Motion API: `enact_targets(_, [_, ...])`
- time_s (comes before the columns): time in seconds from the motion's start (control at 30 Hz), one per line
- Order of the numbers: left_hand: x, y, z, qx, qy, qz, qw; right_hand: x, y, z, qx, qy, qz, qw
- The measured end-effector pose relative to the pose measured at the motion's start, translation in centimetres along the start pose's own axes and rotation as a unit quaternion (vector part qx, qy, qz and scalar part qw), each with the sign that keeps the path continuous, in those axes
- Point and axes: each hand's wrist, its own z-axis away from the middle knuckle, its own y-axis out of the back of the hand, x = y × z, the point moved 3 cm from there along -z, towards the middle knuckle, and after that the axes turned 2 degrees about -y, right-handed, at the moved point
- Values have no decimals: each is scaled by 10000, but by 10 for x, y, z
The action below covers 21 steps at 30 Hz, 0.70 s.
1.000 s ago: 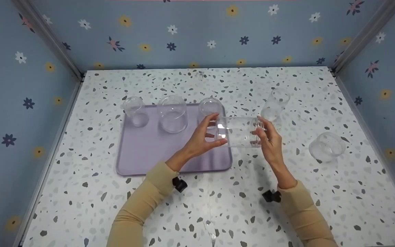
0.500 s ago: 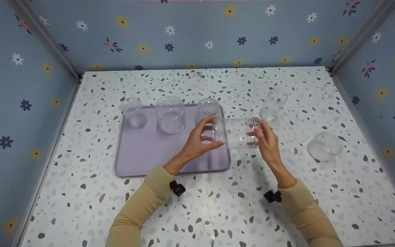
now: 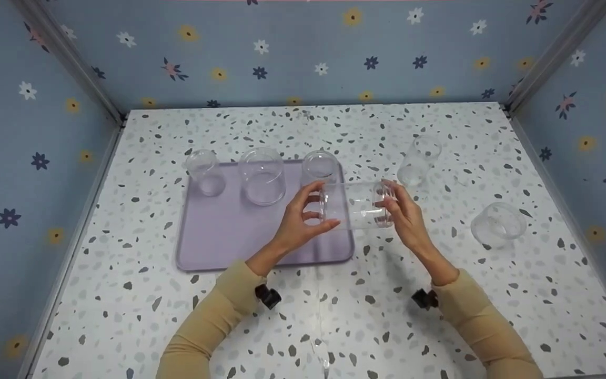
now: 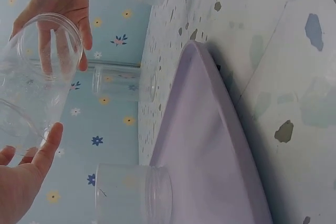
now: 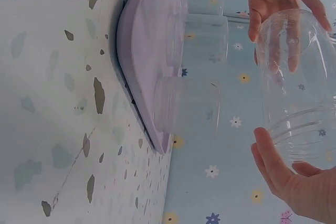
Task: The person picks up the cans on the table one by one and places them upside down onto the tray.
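Note:
A clear jar (image 3: pixel 353 204) lies sideways in the air between my two hands, over the tray's right edge in the head view. My left hand (image 3: pixel 299 218) grips its smooth base end, thumb below and fingers above. Around the ridged, threaded mouth end curl the fingers of my right hand (image 3: pixel 407 213). In the right wrist view, the jar's ridges (image 5: pixel 304 121) show beside the right fingers. Under and behind it, the lilac tray (image 3: pixel 229 231) carries a small clear jar (image 3: pixel 205 173), a wide clear jar (image 3: pixel 262 179) and another clear jar (image 3: pixel 320 164) along its far side.
To the right on the speckled table (image 3: pixel 471 295) are a tall, narrow clear jar (image 3: pixel 420 160) and a short, wide clear jar (image 3: pixel 498 225). Flowered panels (image 3: pixel 303 52) wall the table at the back and both sides. One tray jar (image 4: pixel 131 195) stands threaded end down.
Both hands have shifted slightly left with the jar, keeping their grip on its two ends. The jars on the tray and table have stayed in place.

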Motion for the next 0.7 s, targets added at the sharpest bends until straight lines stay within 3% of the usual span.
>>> enact_targets(0.17, [8,2,4,199,48,-221,9995,5,3,-3,-396,17,399,9984])
enact_targets(0.3, [12,5,9,352,265,-467,9979,-7,5,-4,-434,149,688,9966])
enact_targets(0.5, [-8,17,17,555,549,-1030,9916,-31,9,-5,-248,378,1320,9902])
enact_targets(0.7, [-15,29,26,702,553,-1663,9820,-12,24,-16,-186,383,1740,9838])
